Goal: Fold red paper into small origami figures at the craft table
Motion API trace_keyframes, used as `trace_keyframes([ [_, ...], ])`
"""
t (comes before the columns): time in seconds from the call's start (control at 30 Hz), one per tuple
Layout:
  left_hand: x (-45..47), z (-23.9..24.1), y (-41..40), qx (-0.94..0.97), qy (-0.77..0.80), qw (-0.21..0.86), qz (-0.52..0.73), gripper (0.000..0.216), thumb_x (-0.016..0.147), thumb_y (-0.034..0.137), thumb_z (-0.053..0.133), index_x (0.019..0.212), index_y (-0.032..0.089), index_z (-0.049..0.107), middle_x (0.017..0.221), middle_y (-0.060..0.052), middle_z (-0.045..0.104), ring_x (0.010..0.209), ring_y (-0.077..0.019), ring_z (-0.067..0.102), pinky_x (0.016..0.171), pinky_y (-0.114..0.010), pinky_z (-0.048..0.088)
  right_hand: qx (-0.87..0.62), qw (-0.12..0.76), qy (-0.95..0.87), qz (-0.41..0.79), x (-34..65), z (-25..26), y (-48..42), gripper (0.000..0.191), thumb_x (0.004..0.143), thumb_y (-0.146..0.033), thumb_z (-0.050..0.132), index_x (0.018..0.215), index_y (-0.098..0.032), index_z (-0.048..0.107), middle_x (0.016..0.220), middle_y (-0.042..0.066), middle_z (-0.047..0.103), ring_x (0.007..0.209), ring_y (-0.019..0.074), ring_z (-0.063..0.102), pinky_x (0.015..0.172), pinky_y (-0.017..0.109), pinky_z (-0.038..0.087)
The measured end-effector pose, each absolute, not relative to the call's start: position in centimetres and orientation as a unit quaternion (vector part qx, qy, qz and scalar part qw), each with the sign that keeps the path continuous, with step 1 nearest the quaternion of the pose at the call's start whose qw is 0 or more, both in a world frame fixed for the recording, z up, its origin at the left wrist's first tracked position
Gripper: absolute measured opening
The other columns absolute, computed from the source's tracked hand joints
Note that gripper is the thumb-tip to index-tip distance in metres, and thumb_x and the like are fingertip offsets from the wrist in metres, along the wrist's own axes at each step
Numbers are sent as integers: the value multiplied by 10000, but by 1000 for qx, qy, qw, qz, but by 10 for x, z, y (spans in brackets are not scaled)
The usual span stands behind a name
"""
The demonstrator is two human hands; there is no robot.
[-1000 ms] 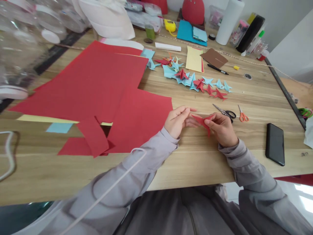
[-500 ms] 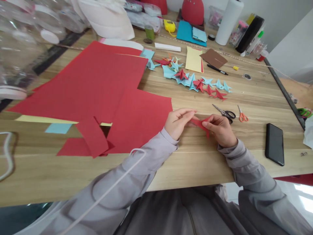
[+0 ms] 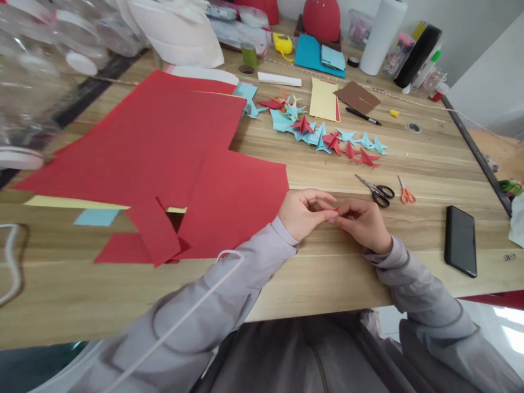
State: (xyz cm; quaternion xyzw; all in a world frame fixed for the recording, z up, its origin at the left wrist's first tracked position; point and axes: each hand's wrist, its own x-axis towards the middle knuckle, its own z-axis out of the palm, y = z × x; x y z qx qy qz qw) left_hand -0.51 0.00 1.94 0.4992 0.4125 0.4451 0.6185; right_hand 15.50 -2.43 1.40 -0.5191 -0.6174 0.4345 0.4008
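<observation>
My left hand (image 3: 305, 213) and my right hand (image 3: 362, 222) meet just above the wooden table (image 3: 327, 267) near its front edge. Both pinch a small folded red paper piece (image 3: 336, 209), of which only slivers show between the fingertips. The large red paper sheets (image 3: 164, 147) lie right beside my left hand. A row of finished red and light-blue folded paper shapes (image 3: 327, 136) lies farther back on the table.
Black-handled scissors (image 3: 379, 191) and small orange scissors (image 3: 405, 192) lie just beyond my right hand. A black phone (image 3: 460, 240) rests at the right. A pen (image 3: 362, 115), yellow paper (image 3: 323, 99), brown card (image 3: 358, 97) and a paper-towel roll (image 3: 382, 35) stand at the back.
My hands have closed together and dropped slightly. The red folded piece, spread out between them before, is now almost hidden inside the fingers.
</observation>
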Motion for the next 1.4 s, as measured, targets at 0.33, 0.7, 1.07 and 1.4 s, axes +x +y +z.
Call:
trace_keyframes([
  [0.33,-9,16,10,429,402,626,513,360,444,328,875,704,136,717,607,-17,676,525,-96,573,529,-228,490,-504,393,-625,448,155,19,-25,277,742,-426,707,701,-153,680,569,2,615,512,104,510,495,237,405],
  [0.7,-7,20,7,463,420,611,486,326,408,284,884,627,141,690,575,-4,659,512,-95,559,531,-231,484,-486,416,-586,496,158,20,-24,235,727,-396,728,782,-168,725,658,23,690,559,120,589,552,255,484],
  [1.07,-9,20,8,448,414,645,460,374,377,275,893,640,127,673,564,-4,654,511,-107,589,517,-232,511,-472,356,-554,586,159,26,-21,346,753,-485,684,690,-144,675,584,16,665,496,104,593,513,230,495],
  [1.4,-9,18,11,346,355,763,416,432,340,260,913,663,117,665,544,9,643,475,-122,604,443,-243,529,-446,362,-580,578,156,35,-27,381,791,-507,636,652,-153,609,509,1,630,399,93,549,404,205,441],
])
